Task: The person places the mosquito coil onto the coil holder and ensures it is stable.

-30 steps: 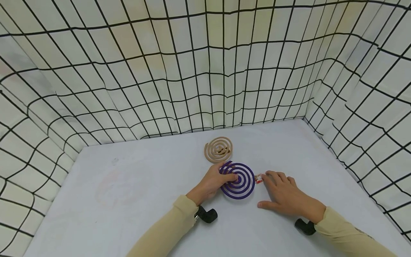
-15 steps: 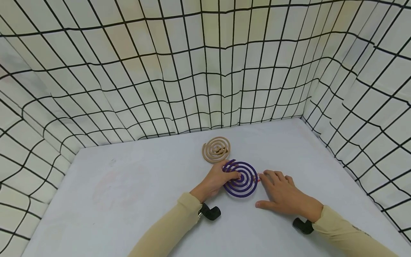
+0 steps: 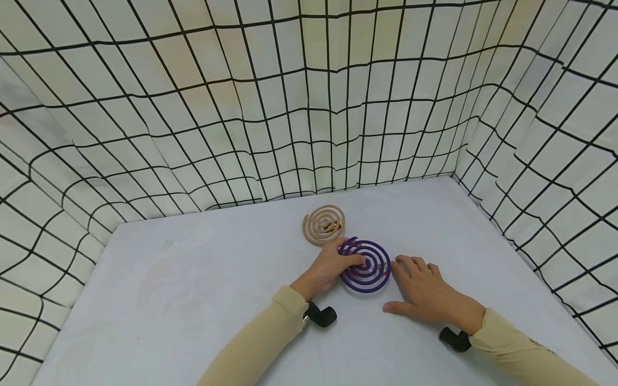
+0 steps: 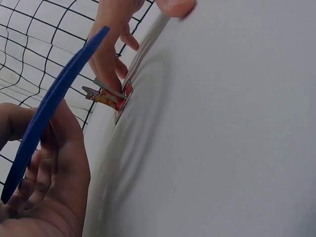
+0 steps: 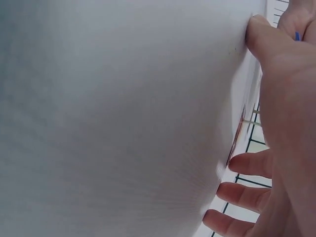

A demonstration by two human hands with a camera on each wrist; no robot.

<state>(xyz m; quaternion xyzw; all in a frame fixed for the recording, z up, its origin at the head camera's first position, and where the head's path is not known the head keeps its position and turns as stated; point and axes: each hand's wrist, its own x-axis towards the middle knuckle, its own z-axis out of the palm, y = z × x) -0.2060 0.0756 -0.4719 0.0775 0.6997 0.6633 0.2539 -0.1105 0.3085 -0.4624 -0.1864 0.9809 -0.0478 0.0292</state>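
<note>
My left hand (image 3: 327, 268) pinches a purple mosquito coil (image 3: 365, 290), its thumb over the centre. In the left wrist view the coil (image 4: 54, 94) appears edge-on and blue, raised off the table and casting a ring-shaped shadow. A small metal coil stand (image 4: 121, 101), printed red and yellow with upright tabs, sits on the table beyond it. The head view shows only bits of that stand through the coil's gaps. My right hand (image 3: 427, 296) rests spread on the table, its index fingertip at the stand's base. In the right wrist view its fingers (image 5: 242, 195) reach the table surface.
A tan mosquito coil (image 3: 324, 225) lies flat behind my left hand, with small tan bits near its middle. The white table (image 3: 193, 300) is bordered by black netting (image 3: 309, 123) over white sheeting at the back and sides.
My left hand has carried the purple coil rightward and slightly away, so it now overlaps the stand in the head view. My right hand stays in about the same place.
</note>
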